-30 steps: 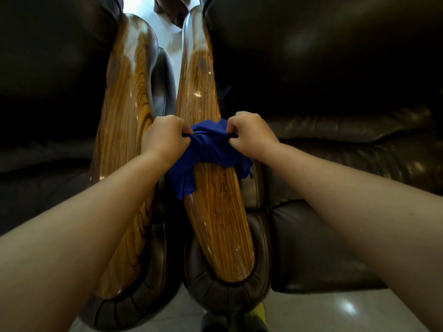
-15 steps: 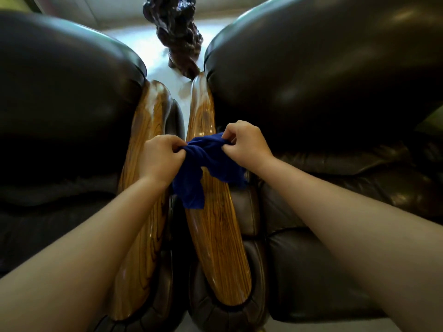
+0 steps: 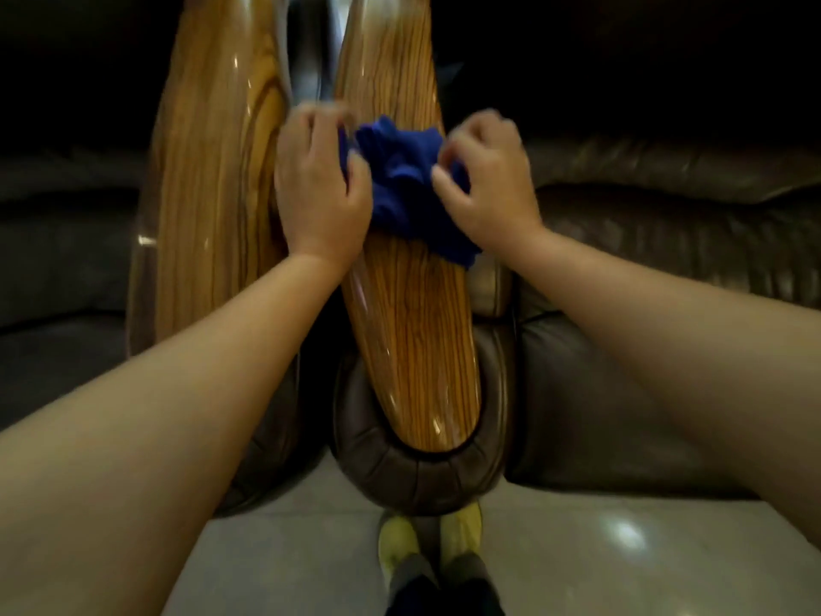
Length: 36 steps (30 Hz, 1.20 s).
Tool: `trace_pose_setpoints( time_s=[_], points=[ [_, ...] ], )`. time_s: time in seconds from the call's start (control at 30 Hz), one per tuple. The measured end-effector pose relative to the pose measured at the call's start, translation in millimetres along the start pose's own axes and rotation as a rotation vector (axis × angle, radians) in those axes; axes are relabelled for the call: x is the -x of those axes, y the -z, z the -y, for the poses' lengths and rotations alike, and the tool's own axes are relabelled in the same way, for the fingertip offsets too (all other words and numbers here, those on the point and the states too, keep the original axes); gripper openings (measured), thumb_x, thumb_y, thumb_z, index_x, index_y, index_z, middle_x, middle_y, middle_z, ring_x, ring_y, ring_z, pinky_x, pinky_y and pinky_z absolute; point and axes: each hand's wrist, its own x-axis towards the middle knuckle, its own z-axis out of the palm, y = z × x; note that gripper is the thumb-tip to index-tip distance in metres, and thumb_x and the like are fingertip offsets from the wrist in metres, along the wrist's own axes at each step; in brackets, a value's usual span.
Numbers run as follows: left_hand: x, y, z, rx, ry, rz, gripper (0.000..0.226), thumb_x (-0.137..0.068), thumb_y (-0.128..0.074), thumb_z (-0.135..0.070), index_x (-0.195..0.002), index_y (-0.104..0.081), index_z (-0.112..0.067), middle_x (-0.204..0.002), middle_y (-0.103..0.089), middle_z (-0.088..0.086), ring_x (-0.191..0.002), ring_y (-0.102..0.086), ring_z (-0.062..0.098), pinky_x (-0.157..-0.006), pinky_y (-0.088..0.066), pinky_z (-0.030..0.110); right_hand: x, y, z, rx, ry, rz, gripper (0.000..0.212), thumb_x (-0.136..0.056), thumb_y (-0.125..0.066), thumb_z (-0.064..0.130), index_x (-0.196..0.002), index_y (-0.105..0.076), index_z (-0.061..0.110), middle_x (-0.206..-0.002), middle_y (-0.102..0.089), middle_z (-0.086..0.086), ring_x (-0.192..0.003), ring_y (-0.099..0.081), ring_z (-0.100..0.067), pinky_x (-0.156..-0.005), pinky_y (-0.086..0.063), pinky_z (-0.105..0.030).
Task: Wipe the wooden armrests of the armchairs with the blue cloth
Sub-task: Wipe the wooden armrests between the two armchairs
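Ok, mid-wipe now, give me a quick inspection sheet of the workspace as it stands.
Surface: right armrest, glossy wood, near end bare; left armrest beside it, uncovered.
Job's things: blue cloth bunched across the right armrest, one corner hanging off its right edge.
Clutter: nothing seen.
Grips: left hand and right hand each shut on a side of the cloth; both blurred.
Cables: nothing seen.
Surroundings: dark leather armchairs either side, pale tiled floor, person's yellow shoes below the armrest.
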Motion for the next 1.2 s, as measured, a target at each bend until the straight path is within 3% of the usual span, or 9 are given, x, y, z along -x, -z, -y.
trace_pose_setpoints(
  time_s=[0.07,0.13,0.27,0.43,0.6,0.77,1.03,1.2],
  points=[
    [-2.6,-19.0,6.8,-0.057,-0.029,0.089,0.051,-0.093,-0.031,-0.027,-0.142,-0.028,-0.013,-0.152,-0.024,0.015,-0.141,-0.019,0.027,-0.115,-0.014,0.032,-5.4,-15.5,-1.0,-0.009,0.025,0.016,0.049,-0.091,-0.039,0.038,-0.134,-0.042,0.015,-0.146,-0.032,-0.014,-0.137,-0.025,-0.03,-0.112,-0.023,-0.045],
    [3.3,-38.5,14.9,-0.119,-0.052,0.207,0.053,-0.096,-0.024,-0.029,-0.146,-0.014,-0.016,-0.157,-0.009,0.011,-0.145,0.0,0.029,-0.119,-0.003,0.043,-6.0,-36.1,-2.4,-0.049,0.026,0.125,0.054,-0.095,-0.03,0.036,-0.144,-0.021,0.017,-0.156,-0.012,-0.012,-0.144,-0.003,-0.028,-0.117,-0.009,-0.048],
    [27.0,-52.9,28.2,-0.199,-0.061,0.161,0.051,-0.096,-0.02,-0.03,-0.146,-0.016,-0.019,-0.157,-0.012,0.007,-0.145,0.0,0.03,-0.119,-0.005,0.045,11.7,-59.7,-9.7,0.057,0.073,0.024,0.053,-0.097,-0.027,0.032,-0.144,-0.019,0.011,-0.155,-0.012,-0.016,-0.144,-0.004,-0.031,-0.116,-0.004,-0.034],
    [47.7,-49.8,32.2,-0.24,-0.117,0.188,0.051,-0.095,-0.02,-0.031,-0.145,-0.017,-0.02,-0.157,-0.012,0.008,-0.145,0.0,0.031,-0.119,-0.006,0.047,40.4,-64.7,-4.2,0.14,0.097,-0.011,0.056,-0.096,-0.026,0.034,-0.144,-0.017,0.007,-0.155,-0.013,-0.019,-0.144,-0.007,-0.032,-0.115,-0.006,-0.03],
    [83.6,-40.3,34.4,-0.239,-0.12,0.254,0.053,-0.095,-0.023,-0.031,-0.146,-0.013,-0.021,-0.158,-0.008,0.007,-0.145,0.003,0.028,-0.118,-0.007,0.045,76.9,-63.9,-2.7,0.19,0.159,0.052,0.059,-0.095,-0.03,0.033,-0.145,-0.013,0.007,-0.155,-0.011,-0.018,-0.144,-0.005,-0.031,-0.118,-0.014,-0.043],
    [109.4,-36.8,42.2,-0.242,-0.173,0.267,0.054,-0.095,-0.026,-0.03,-0.146,-0.014,-0.02,-0.157,-0.007,0.01,-0.145,0.003,0.029,-0.117,-0.005,0.042,104.2,-67.9,-14.2,0.133,0.237,0.089,0.061,-0.094,-0.032,0.036,-0.145,-0.011,0.01,-0.156,-0.009,-0.016,-0.144,-0.003,-0.028,-0.117,-0.016,-0.046],
    [155.3,-40.0,48.1,-0.207,-0.176,0.277,0.055,-0.096,-0.026,-0.03,-0.146,-0.005,-0.023,-0.158,0.001,0.009,-0.143,0.012,0.02,-0.111,0.011,0.023,160.6,-79.4,-29.4,-0.102,0.147,0.073,0.061,-0.095,-0.036,0.03,-0.146,-0.008,0.013,-0.157,0.002,-0.015,-0.144,0.008,-0.024,-0.115,0.004,-0.023],
    [189.8,-44.9,44.6,-0.174,-0.109,0.26,0.058,-0.095,-0.027,-0.03,-0.146,-0.003,-0.019,-0.157,0.002,0.012,-0.139,0.015,0.016,-0.111,0.006,0.027,188.8,-87.3,-23.8,-0.086,0.085,0.033,0.061,-0.094,-0.037,0.032,-0.146,-0.009,0.014,-0.156,0.002,-0.015,-0.144,0.008,-0.023,-0.114,0.006,-0.02]
  ],
)
